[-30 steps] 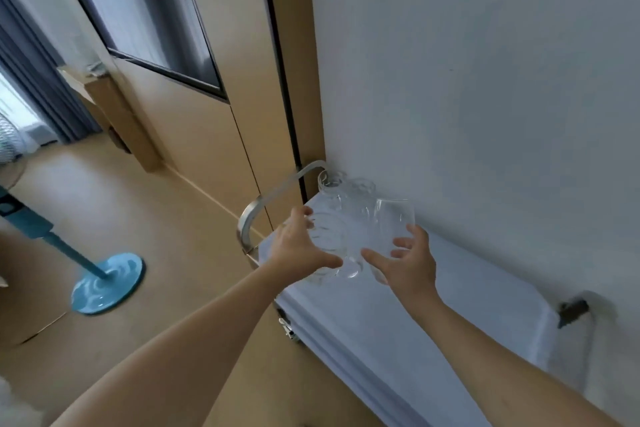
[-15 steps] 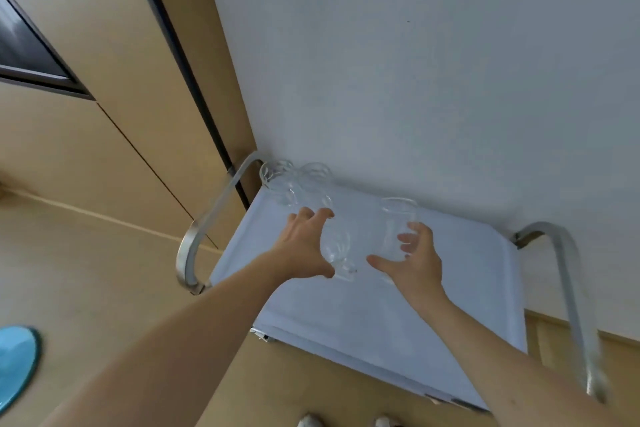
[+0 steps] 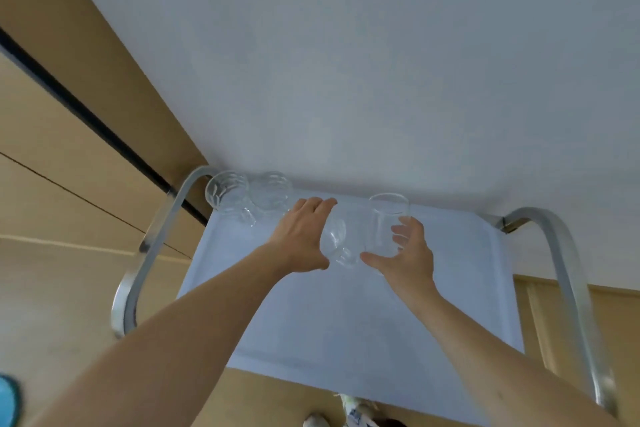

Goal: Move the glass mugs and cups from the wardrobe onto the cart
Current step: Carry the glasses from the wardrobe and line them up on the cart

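My left hand (image 3: 304,239) grips a clear glass handled mug (image 3: 337,241); my right hand (image 3: 407,253) holds a tall clear glass cup (image 3: 386,224), both low over the white cart tray (image 3: 346,322). Placement step, I judge. Next: set down beside two ribbed glass cups (image 3: 247,194), release.

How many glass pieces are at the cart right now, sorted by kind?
Patterned glass mugs standing at the cart's far left corner: 2
Glass mug with handle, in the left hand: 1
Plain tall glass cup, in the right hand: 1
Total: 4
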A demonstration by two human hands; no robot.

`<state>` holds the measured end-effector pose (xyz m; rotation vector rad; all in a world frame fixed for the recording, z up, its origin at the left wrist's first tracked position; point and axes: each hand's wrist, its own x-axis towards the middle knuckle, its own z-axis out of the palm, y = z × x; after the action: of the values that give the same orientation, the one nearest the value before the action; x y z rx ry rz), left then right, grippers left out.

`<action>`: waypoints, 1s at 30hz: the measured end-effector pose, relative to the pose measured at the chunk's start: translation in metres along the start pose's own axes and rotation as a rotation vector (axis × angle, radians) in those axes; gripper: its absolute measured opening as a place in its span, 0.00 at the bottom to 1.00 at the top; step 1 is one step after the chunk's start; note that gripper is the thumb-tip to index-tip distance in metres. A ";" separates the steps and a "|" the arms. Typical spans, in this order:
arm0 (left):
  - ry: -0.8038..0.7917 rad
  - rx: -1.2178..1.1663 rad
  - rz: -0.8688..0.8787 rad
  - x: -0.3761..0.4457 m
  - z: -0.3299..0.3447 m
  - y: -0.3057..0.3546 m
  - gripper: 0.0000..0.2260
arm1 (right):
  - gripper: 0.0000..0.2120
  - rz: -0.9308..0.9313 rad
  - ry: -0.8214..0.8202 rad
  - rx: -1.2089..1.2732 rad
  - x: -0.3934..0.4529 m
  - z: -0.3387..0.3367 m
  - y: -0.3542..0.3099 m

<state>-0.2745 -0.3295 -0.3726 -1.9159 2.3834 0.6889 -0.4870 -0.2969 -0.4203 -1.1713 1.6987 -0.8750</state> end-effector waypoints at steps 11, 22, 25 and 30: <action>-0.052 0.150 0.020 0.080 0.004 -0.008 0.47 | 0.40 0.074 0.049 0.045 0.045 0.000 0.028; -0.080 0.106 -0.010 0.095 -0.011 -0.025 0.44 | 0.40 0.095 0.046 0.097 0.067 0.003 0.028; -0.089 0.110 -0.009 0.093 -0.013 -0.029 0.44 | 0.40 0.096 0.036 0.113 0.070 0.007 0.023; -0.078 0.134 -0.023 0.092 -0.013 -0.032 0.45 | 0.41 0.089 0.019 0.114 0.071 0.012 0.021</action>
<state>-0.2650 -0.4242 -0.3966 -1.8254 2.2944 0.5751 -0.4957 -0.3581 -0.4621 -1.0063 1.6804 -0.9179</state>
